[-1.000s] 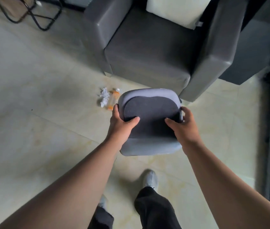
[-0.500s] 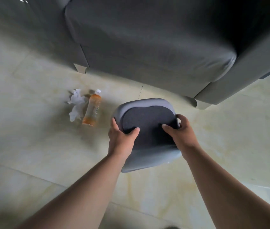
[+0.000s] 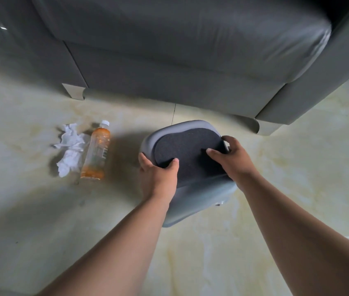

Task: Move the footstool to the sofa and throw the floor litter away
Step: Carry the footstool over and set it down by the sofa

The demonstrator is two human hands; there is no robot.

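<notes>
Both hands grasp the footstool (image 3: 187,159) by its sides. The left hand (image 3: 157,178) clasps the left edge: its thumb lies on the dark padded top and its fingers curl down around the pale grey rim. The right hand (image 3: 231,159) takes the right edge in the same manner, thumb pressed on the dark pad, fingers wrapped over the side and out of sight below it. Each grip is closed on the footstool, and both bare forearms reach in from the lower edge of the view.

The footstool has a rounded grey body with a darker oval pad set into its top. It tilts, its near edge toward the person lower in the view. Whether it rests on the floor or is lifted off it cannot be told.

Just beyond the footstool stands the grey sofa (image 3: 180,50), its seat cushion overhanging the front panel; one pale sofa foot (image 3: 263,127) shows just beyond the footstool to the right, another (image 3: 74,91) farther off to the left.

Left of the footstool, apart from it, a plastic bottle (image 3: 95,152) with orange liquid and a white cap lies on its side, cap pointing toward the sofa. A crumpled white tissue (image 3: 70,150) lies against the bottle's far side from the footstool. All sit on the pale, marbled tile floor (image 3: 297,178).
</notes>
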